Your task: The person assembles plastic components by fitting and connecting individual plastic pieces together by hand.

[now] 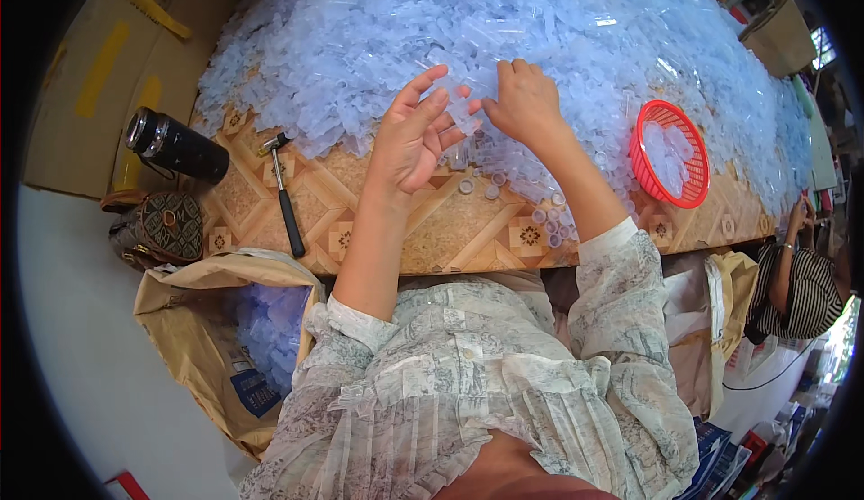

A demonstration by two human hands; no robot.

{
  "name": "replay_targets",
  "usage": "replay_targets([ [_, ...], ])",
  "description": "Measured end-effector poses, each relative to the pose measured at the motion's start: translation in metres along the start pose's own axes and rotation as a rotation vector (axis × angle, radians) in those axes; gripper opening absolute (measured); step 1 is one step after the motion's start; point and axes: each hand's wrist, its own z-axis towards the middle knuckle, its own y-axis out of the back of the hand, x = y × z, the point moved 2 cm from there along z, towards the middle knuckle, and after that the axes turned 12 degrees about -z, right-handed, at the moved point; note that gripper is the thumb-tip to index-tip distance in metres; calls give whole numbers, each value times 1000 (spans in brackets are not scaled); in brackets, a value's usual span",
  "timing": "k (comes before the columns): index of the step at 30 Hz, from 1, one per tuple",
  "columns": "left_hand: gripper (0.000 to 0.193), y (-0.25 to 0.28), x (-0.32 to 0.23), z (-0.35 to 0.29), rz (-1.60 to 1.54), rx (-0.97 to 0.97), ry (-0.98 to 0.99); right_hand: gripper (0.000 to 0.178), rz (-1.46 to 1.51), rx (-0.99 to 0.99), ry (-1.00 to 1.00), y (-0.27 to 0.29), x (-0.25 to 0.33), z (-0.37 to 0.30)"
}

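Observation:
Above the near edge of a large heap of clear, bluish plastic pieces [360,59], my two hands are close together. My left hand [416,135] is turned palm up, with its fingers curled around a small clear plastic piece [463,115]; its index finger stands apart. The piece blends into the heap, so its exact shape is hard to make out. Just to the right, my right hand [526,102] is closed, back upward, its fingertips beside the piece. Whatever those fingers pinch is hidden. Several small round clear caps [553,221] lie below my right hand on the patterned tabletop [405,246].
A red plastic basket [699,144] with clear pieces stands at the right. To the left are a hammer [285,196], a black flask [184,151] and a patterned pouch [160,230]. An open paper sack [184,320] sits below the table edge. Another person [796,284] is at far right.

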Motion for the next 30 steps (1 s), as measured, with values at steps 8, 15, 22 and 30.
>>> replay_targets([
  [8, 41, 2, -5, -2, 16, -43, -32, 24, -118, 4, 144, -1, 1, 2],
  [15, 41, -8, -5, 4, 53, -8, -65, 28, -30, -184, 71, 14, -10, -3],
  [22, 44, -33, 12, 6, 122, 14, -55, 46, 393, -328, -59, 73, -19, -32],
  [30, 42, -41, 25, -1, 111, 84, -30, 47, 596, -335, -60, 85, 0, -63],
])
